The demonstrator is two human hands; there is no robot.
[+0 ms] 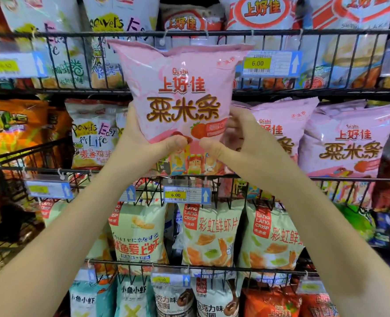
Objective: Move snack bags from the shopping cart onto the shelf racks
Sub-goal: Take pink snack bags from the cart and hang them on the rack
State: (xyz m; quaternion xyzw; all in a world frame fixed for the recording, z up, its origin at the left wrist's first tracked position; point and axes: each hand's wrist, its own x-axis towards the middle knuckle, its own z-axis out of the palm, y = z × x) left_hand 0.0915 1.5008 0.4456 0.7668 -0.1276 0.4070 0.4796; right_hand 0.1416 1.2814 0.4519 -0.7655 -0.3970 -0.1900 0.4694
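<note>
Pink snack bag (pixel 182 104) upright, clasped by left hand (pixel 141 143) and right hand (pixel 237 143); wire rack (pixel 281 33) behind, blurred.

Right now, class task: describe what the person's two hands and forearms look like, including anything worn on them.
Both the left hand and the right hand are bare: no gloves, and no rings on the fingers that show. Both forearms are uncovered to the frame edge, so no sleeves, watch or bracelet are visible. The thumbnails look short and unpainted.
</note>
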